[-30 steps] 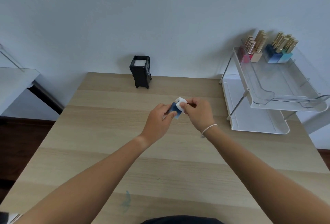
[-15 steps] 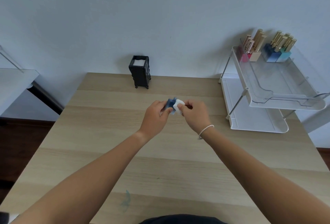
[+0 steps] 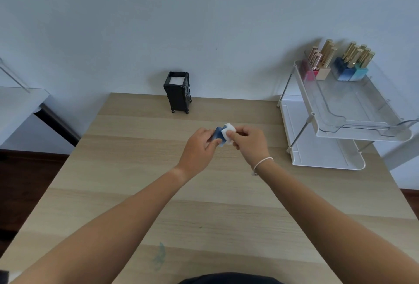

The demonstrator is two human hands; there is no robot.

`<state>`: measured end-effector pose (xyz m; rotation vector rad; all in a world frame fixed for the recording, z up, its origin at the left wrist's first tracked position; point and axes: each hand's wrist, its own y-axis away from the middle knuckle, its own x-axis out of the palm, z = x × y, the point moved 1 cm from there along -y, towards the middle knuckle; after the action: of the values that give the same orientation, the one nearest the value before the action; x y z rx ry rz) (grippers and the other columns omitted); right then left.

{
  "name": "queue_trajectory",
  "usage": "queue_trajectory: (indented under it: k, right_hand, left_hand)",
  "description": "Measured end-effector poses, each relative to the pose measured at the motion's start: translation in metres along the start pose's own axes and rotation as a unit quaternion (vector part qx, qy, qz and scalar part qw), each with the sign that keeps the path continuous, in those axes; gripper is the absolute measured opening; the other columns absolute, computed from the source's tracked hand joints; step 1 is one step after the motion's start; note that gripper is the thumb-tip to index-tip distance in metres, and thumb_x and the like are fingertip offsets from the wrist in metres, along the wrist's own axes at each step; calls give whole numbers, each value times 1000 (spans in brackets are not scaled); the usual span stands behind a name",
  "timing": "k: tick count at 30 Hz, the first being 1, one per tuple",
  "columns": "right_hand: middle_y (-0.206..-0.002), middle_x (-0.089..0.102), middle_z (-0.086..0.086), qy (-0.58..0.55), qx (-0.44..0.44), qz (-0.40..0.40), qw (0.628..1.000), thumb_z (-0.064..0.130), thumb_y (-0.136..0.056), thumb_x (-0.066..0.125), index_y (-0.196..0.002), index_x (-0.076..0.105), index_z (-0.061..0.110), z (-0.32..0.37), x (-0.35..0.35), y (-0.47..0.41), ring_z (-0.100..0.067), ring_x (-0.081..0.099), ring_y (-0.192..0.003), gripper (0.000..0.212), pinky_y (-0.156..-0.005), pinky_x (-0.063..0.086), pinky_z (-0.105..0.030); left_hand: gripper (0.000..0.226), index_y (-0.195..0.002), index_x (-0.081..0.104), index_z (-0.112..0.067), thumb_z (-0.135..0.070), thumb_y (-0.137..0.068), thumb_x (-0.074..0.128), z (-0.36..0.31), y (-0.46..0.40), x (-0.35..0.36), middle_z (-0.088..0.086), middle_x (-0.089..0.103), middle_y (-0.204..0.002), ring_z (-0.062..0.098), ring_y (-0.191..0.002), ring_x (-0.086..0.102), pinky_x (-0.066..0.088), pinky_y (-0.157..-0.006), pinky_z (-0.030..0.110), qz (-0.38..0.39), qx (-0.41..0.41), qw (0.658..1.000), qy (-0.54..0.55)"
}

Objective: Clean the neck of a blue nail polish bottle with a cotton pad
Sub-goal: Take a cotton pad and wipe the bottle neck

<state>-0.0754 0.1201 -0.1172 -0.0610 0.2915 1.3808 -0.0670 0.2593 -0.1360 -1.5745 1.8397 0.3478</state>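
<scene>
My left hand (image 3: 199, 147) grips a small blue nail polish bottle (image 3: 219, 136), held tilted above the middle of the wooden table (image 3: 136, 181). My right hand (image 3: 248, 141) pinches a white cotton pad (image 3: 227, 133) wrapped over the bottle's top end, so the neck is hidden under the pad. A faint blue smear shows on the pad's upper edge. Both hands meet at the bottle. No cap is visible.
A black holder with white pads (image 3: 177, 90) stands at the table's back edge. A two-tier clear and white rack (image 3: 340, 125) sits at the right, with several gold-capped polish bottles (image 3: 344, 63) on its upper shelf. A bluish stain (image 3: 159, 255) marks the table's near edge.
Both hands, with bottle and pad, shifted slightly away from me and the pad turned on the bottle's top. The bottle's tilt changed a little.
</scene>
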Motion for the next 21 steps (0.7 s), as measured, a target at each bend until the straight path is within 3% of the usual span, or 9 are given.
queue_trajectory:
  k: [5, 10, 12, 17, 21]
  right_hand:
    - [-61, 55, 6, 35, -25, 18, 999, 13, -83, 62, -88, 69, 7, 1, -2, -2, -6, 46, -56, 10, -57, 39, -18]
    - [-60, 53, 6, 84, -49, 50, 994, 13, -84, 60, -86, 69, 7, 1, -6, -4, -6, 43, -55, 11, -56, 37, -19]
    - [-60, 53, 6, 93, -49, 61, 993, 12, -84, 59, -81, 67, 10, 0, -7, -5, -6, 42, -54, 9, -54, 36, -19]
    - [-57, 49, 6, 96, -44, 86, 991, 11, -85, 57, -78, 64, 12, 1, -7, -6, -8, 41, -53, 9, -54, 35, -19]
    - [-62, 51, 3, 95, -36, 91, 991, 11, -86, 56, -84, 66, 8, 0, -8, -11, -11, 43, -58, 10, -61, 39, -24]
  left_hand:
    - [19, -104, 61, -3, -13, -90, 51, 1, 2, -5, 17, 58, -87, 24, -80, 52, 41, -73, 31, 23, 18, 1000, 8]
    - [19, -106, 62, -10, -10, -89, 53, 1, 4, -12, -9, 49, -77, 3, -72, 47, 36, -68, 8, 48, 34, 997, 41]
    - [20, -108, 61, -10, -10, -89, 53, 2, 6, -13, -13, 47, -77, -1, -71, 48, 35, -68, 5, 58, 34, 997, 45]
    - [18, -105, 62, -12, -10, -90, 52, 4, 8, -16, -14, 46, -76, -9, -71, 47, 36, -67, 4, 68, 35, 996, 54]
    - [18, -105, 62, -11, -11, -90, 53, 4, 10, -18, -9, 50, -78, -4, -72, 48, 36, -68, 5, 82, 24, 994, 64]
